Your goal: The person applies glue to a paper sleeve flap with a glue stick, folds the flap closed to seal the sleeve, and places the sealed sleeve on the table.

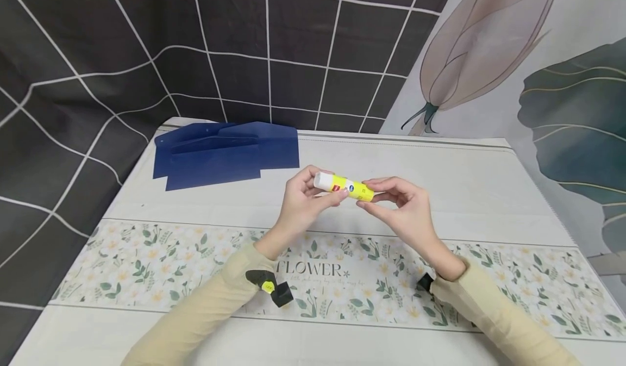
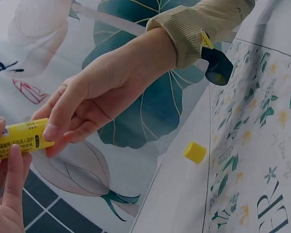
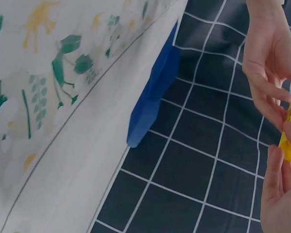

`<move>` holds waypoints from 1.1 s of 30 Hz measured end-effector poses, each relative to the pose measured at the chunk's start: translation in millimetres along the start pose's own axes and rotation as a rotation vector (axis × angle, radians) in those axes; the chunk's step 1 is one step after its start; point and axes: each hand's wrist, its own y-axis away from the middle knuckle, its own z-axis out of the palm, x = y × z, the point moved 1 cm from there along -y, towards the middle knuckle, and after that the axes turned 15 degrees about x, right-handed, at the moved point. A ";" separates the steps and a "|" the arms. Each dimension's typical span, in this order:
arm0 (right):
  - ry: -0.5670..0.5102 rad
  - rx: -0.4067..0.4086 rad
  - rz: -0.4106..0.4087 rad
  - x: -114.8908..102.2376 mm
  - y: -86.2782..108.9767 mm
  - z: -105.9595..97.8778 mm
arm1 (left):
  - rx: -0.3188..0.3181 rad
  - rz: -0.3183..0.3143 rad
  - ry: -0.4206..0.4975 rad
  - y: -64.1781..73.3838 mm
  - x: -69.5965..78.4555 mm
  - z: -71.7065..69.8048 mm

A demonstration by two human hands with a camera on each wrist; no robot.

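Grips the barrel of a yellow-and-white glue stick near its white end with the left hand, with thumb pressed along the front and fingers curled round the back. Pinches the yellow end between the thumb and fingertips of the right hand. Holds the stick raised over the bench, slightly tilted, with the white end to the left and a little higher. Wears beige sleeves with small black devices at the cuffs. Has a yellow cap off the stick, lying on the white part of the bench just beside a floral band printed with FLOWER. Keeps dark blue flat pieces overlapping at the far left corner. Faces a dark cloth with a white grid and, to the right, a pale leaf-patterned cloth.
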 end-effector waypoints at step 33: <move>0.219 -0.104 0.155 -1.1 2.6 -2.3 | -0.025 -0.022 -0.019 -2.7 -9.3 -1.0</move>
